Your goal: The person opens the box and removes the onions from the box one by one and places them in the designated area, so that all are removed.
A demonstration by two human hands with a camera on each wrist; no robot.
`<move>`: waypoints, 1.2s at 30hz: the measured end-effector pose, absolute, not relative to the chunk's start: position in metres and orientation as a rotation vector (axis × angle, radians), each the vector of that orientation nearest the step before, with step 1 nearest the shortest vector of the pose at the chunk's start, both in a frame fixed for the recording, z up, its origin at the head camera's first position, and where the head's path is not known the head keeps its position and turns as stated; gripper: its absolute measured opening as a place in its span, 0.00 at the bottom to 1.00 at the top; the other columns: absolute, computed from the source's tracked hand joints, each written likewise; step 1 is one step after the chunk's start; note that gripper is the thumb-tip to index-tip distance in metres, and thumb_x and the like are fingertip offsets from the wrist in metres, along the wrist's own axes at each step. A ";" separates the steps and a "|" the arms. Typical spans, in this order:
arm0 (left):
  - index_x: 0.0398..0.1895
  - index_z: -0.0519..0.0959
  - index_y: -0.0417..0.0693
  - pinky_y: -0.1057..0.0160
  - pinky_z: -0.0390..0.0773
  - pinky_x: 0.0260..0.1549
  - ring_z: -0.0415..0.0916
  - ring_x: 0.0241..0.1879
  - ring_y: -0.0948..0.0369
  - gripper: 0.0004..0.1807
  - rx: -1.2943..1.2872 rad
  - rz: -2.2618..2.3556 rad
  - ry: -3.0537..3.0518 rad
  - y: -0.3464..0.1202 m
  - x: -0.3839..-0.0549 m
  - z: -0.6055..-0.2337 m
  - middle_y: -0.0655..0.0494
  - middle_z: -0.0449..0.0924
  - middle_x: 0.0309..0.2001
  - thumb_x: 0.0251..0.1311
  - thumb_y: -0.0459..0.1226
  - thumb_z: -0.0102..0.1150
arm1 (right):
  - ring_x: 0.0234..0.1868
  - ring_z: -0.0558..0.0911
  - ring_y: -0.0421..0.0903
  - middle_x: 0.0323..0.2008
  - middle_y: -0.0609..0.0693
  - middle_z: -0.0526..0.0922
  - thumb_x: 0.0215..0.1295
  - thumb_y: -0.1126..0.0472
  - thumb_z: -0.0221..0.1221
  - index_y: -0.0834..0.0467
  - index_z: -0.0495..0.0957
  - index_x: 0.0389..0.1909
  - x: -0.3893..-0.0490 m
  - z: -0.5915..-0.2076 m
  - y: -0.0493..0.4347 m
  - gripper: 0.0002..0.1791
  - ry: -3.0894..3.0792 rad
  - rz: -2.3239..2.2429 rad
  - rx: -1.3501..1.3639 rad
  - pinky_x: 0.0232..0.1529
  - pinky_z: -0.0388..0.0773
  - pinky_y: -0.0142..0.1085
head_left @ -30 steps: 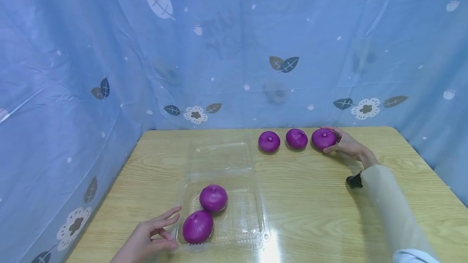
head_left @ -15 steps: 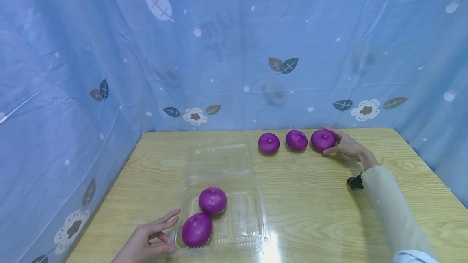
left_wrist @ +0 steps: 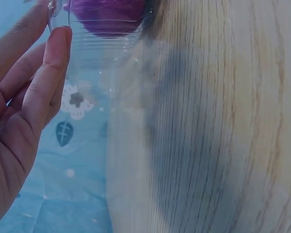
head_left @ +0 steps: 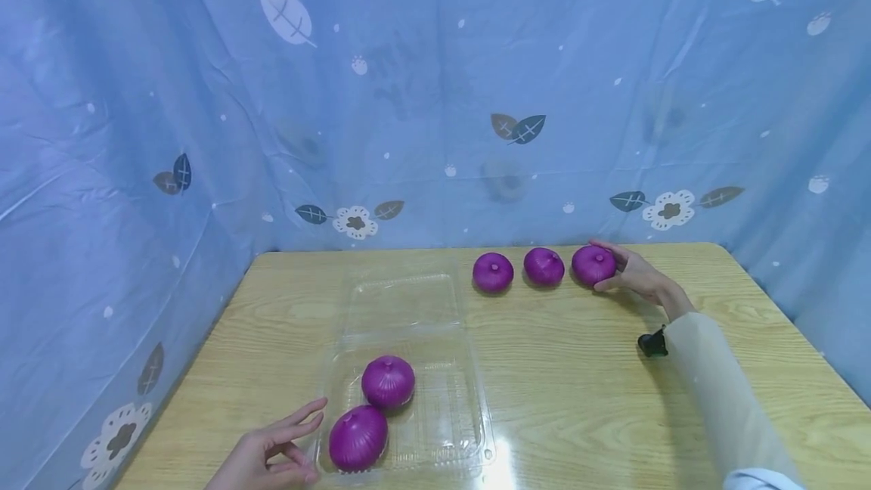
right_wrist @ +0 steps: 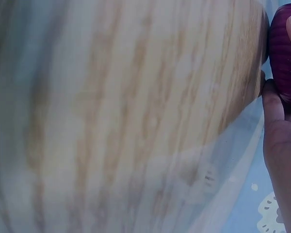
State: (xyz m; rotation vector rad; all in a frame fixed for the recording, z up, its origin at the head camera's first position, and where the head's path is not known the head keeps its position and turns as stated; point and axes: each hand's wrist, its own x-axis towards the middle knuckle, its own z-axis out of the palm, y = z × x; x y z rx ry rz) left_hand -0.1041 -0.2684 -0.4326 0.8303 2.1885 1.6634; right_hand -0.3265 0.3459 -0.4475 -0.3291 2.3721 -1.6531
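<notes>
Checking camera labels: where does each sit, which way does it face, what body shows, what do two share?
Head: on the head, facing forward and down over the table; left hand, right hand, tan sleeve show.
Left wrist: on that wrist, facing the clear container and table; part of the left hand shows.
Right wrist: on that wrist, facing the table and an onion; part of the right hand shows.
Shared by head and right wrist: the right hand gripping that onion.
</notes>
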 end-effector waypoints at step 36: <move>0.62 0.68 0.28 0.66 0.84 0.33 0.79 0.30 0.66 0.36 0.645 1.424 2.480 -0.264 -0.099 -0.417 0.31 0.67 0.61 0.54 0.40 0.68 | 0.70 0.61 0.42 0.71 0.51 0.61 0.66 0.76 0.54 0.66 0.54 0.71 -0.303 -0.378 0.307 0.34 2.192 -2.044 -0.616 0.59 0.70 0.24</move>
